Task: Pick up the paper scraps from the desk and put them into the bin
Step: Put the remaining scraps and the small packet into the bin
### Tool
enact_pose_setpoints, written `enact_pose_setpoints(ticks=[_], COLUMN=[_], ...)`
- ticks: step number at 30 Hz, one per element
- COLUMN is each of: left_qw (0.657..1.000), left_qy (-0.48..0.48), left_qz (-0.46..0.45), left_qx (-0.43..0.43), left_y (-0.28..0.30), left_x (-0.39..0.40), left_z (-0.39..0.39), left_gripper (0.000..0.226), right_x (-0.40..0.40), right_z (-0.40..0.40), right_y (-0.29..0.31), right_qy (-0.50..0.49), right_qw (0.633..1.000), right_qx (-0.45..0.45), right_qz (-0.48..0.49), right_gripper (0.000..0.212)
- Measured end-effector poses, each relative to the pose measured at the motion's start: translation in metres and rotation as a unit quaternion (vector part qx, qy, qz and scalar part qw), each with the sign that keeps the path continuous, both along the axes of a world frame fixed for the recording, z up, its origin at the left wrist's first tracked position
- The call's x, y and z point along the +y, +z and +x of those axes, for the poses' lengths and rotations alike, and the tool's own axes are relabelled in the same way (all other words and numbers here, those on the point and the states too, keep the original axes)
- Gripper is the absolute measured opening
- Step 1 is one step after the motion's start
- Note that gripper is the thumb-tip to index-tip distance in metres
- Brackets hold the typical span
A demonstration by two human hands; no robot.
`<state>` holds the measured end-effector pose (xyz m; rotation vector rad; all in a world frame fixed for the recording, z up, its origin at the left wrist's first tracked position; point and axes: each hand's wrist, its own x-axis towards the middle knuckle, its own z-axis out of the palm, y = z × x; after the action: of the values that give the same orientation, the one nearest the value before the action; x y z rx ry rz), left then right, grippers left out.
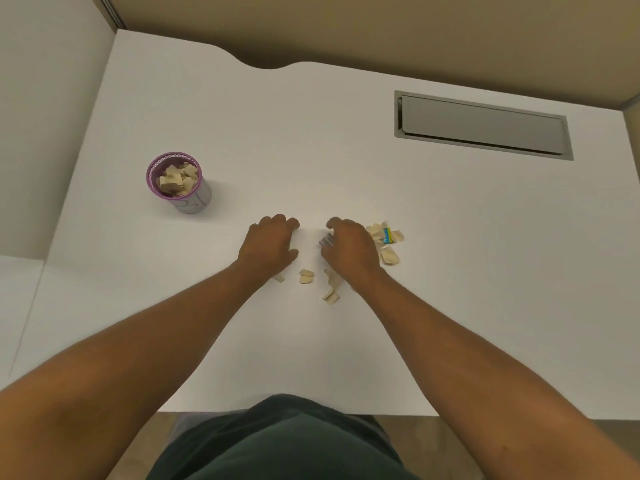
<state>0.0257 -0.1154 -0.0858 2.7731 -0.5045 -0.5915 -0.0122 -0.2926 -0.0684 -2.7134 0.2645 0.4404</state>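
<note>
Beige scraps (384, 242): loose near the table's (311, 133) middle, beside and under both hands.
Bin (178, 181): toward the left edge, partly filled.
Left hand (270, 245): fingers curled palm-down, hold unclear.
Right hand (348, 247): fingers curled over scraps, likely gathering them; grip hidden.

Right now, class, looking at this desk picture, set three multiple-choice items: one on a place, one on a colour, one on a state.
1. Where does the bin stand relative to both hands?
A. to their left
B. to their right
C. between them

2. What colour is the bin's rim?
A. green
B. purple
C. orange

3. What state is the bin in?
A. empty
B. tipped over
C. holding scraps

Key: 1 A, it stands left of the left hand and right hand. 2 B, its rim shows purple. 3 C, tan scraps lie inside.
</note>
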Motion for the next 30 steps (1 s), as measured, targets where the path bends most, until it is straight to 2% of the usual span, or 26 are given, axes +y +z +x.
enact_pose_setpoints(ticks=[3, 7, 9, 11, 13, 15, 17, 21, 23, 27, 30], left_qw=[0.999, 0.996, 0.991, 0.987, 0.989, 0.992, 0.987, 0.962, 0.960, 0.974, 0.982], left_qy=[0.016, 0.061, 0.088, 0.097, 0.079, 0.012, -0.092, -0.261, -0.273, -0.213, -0.179], left_qz=[-0.025, -0.069, -0.100, -0.117, -0.117, -0.102, -0.091, -0.044, -0.029, 0.004, -0.008], left_qx=[0.029, -0.004, -0.033, -0.046, -0.050, -0.076, -0.099, -0.061, -0.057, -0.076, -0.061], left_y=[-0.004, -0.006, -0.004, 0.000, 0.004, 0.009, 0.012, 0.000, -0.009, -0.017, -0.016], left_x=[-0.004, -0.009, -0.013, -0.019, -0.028, -0.039, -0.052, -0.073, -0.078, -0.090, -0.101], left_z=[0.001, 0.006, 0.011, 0.017, 0.023, 0.022, 0.011, -0.034, -0.054, -0.066, -0.064], left_gripper=[0.047, 0.040, 0.039, 0.040, 0.042, 0.043, 0.043, 0.052, 0.058, 0.061, 0.051], right_x=[0.001, -0.011, -0.028, -0.051, -0.075, -0.093, -0.104, -0.106, -0.105, -0.102, -0.095], right_z=[0.020, 0.028, 0.020, 0.004, -0.013, -0.023, -0.025, -0.026, -0.025, -0.021, -0.021], right_y=[0.000, -0.005, -0.008, -0.013, -0.019, -0.025, -0.029, -0.031, -0.030, -0.025, -0.017], right_qy=[0.019, 0.025, 0.007, -0.002, 0.016, 0.049, 0.088, 0.152, 0.170, 0.232, 0.265], right_qw=[1.000, 0.998, 0.999, 0.997, 0.996, 0.996, 0.994, 0.984, 0.981, 0.965, 0.956], right_qx=[-0.015, -0.003, -0.048, -0.063, -0.020, 0.022, 0.025, -0.022, -0.051, -0.065, -0.051], right_qz=[0.014, 0.050, 0.009, -0.051, -0.085, -0.071, -0.066, -0.086, -0.075, -0.103, -0.119], right_gripper=[0.033, 0.043, 0.039, 0.044, 0.060, 0.068, 0.063, 0.043, 0.036, 0.015, 0.009])
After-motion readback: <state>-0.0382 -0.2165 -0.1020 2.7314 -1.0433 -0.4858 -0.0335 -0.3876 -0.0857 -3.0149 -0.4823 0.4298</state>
